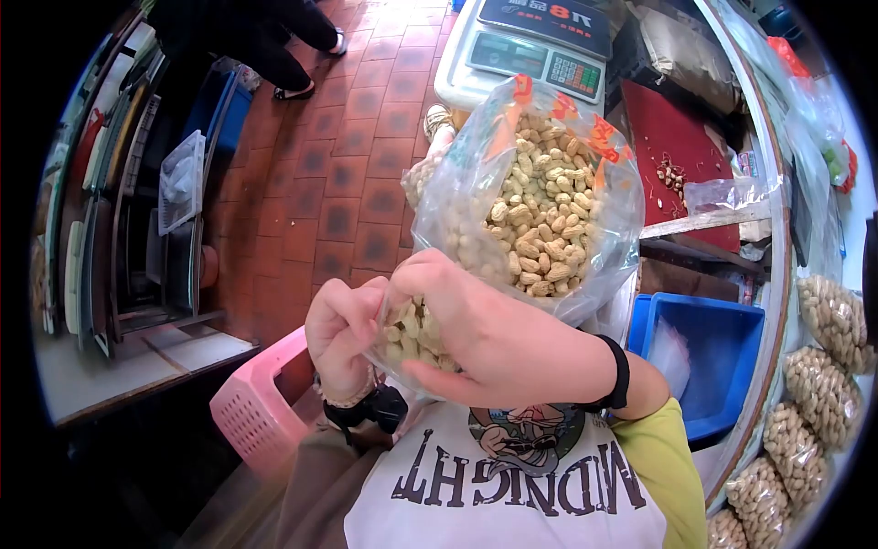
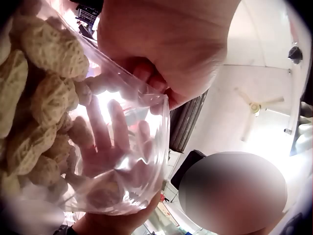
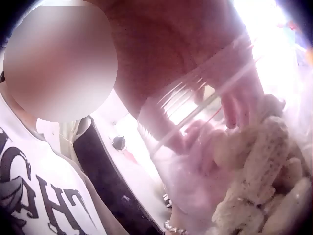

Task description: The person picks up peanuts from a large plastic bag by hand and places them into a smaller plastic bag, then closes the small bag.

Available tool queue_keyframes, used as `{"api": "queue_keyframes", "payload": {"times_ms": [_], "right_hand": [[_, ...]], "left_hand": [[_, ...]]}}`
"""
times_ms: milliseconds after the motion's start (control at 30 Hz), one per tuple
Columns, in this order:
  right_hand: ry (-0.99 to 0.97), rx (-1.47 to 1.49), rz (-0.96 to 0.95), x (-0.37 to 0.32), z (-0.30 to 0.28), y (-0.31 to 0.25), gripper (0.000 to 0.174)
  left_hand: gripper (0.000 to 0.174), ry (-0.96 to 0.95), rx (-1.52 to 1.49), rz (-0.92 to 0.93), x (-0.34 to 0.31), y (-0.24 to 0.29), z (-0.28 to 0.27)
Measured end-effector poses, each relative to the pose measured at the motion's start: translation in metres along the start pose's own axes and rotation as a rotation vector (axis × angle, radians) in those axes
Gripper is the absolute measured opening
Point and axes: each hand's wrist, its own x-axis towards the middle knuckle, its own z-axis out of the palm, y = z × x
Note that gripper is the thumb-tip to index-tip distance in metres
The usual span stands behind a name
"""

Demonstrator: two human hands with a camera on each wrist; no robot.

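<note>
A small clear plastic bag of peanuts (image 1: 416,334) is between the two hands in the head view. My left hand (image 1: 337,331) has its fingers curled at the bag's left side; in the left wrist view this hand (image 2: 166,44) pinches the edge of the clear plastic (image 2: 122,181). From the other side, my right hand (image 1: 471,320) holds the bag, its thumb along the lower side. Stretched, creased film crosses the right hand (image 3: 190,54) in the right wrist view, with peanuts (image 3: 259,171) beside its fingers. Some fingertips are hidden.
Beyond the hands stands a large open bag of peanuts (image 1: 549,210), with a scale (image 1: 530,55) behind it. A blue bin (image 1: 704,366) and several filled bags (image 1: 796,444) are at right, a pink stool (image 1: 261,407) at left. Another person's legs (image 1: 274,41) show at upper left.
</note>
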Motion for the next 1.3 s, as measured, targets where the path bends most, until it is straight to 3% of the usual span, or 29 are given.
{"api": "queue_keyframes", "payload": {"times_ms": [133,200,233,300,433,500,533,567,633,767,867,900,967,1000,1033,1100,1133,1200,1267,1300], "right_hand": [[-0.009,0.201,0.060,-0.006,-0.011,0.001,0.041],[-0.004,-0.001,-0.079,-0.010,-0.031,-0.008,0.039],[-0.009,0.001,-0.078,-0.013,-0.039,-0.012,0.039],[-0.112,-0.331,-0.012,-0.019,-0.050,-0.017,0.043],[-0.156,-0.429,0.039,-0.031,-0.048,0.001,0.050],[-0.277,-0.476,0.068,-0.038,-0.049,0.007,0.045],[-0.273,-0.477,0.071,-0.039,-0.048,0.011,0.045],[-0.235,-0.495,0.047,-0.038,-0.048,0.015,0.039],[-0.187,-0.518,0.024,-0.036,-0.047,0.017,0.032],[-0.092,-0.565,-0.011,-0.032,-0.045,0.012,0.024],[-0.043,-0.662,-0.098,-0.030,-0.043,0.000,0.026],[-0.044,-0.733,-0.136,-0.031,-0.042,-0.004,0.025],[-0.041,-0.768,-0.155,-0.036,-0.041,-0.009,0.022],[-0.032,-0.784,-0.157,-0.037,-0.042,-0.012,0.023],[-0.024,-0.798,-0.158,-0.039,-0.044,-0.015,0.024],[-0.014,-0.796,-0.154,-0.043,-0.048,-0.016,0.025],[0.006,-0.742,-0.103,-0.045,-0.048,-0.013,0.025],[0.027,-0.687,-0.053,-0.045,-0.051,-0.013,0.025],[0.232,-0.600,0.008,-0.044,-0.057,-0.022,0.018],[0.241,-0.602,0.013,-0.047,-0.064,-0.030,0.018]], "left_hand": [[0.011,-0.023,0.012,0.014,-0.002,-0.001,-0.007],[0.012,-0.035,0.007,0.059,-0.001,-0.001,-0.010],[0.012,-0.030,0.007,0.061,-0.001,0.000,-0.010],[0.016,-0.005,0.029,0.063,-0.001,0.001,-0.009],[0.022,-0.119,0.021,0.037,-0.003,0.000,-0.026],[0.057,-0.099,0.294,0.172,0.000,-0.007,-0.024],[0.101,-0.150,0.279,0.140,0.001,-0.014,-0.034],[0.101,-0.156,0.278,0.138,-0.001,-0.015,-0.037],[0.117,-0.307,0.112,-0.278,0.001,-0.015,-0.036],[0.117,-0.330,0.092,-0.422,0.002,-0.015,-0.027],[0.090,-0.149,0.108,-0.680,0.014,0.002,-0.001],[0.090,-0.153,0.116,-0.678,0.006,-0.003,-0.013],[0.094,-0.347,0.698,-0.399,-0.012,-0.020,-0.046],[0.078,-0.331,0.630,-0.414,-0.003,-0.011,-0.036],[0.078,-0.336,0.630,-0.413,0.004,-0.020,-0.043],[0.074,-0.640,0.834,0.347,0.015,-0.039,-0.057],[0.074,-0.639,0.834,0.345,0.010,-0.038,-0.054],[0.071,-0.318,0.695,-0.137,-0.001,-0.030,-0.041],[0.074,-0.292,0.577,-0.227,0.001,-0.028,-0.037],[0.077,-0.261,0.460,-0.317,0.003,-0.027,-0.035]]}}
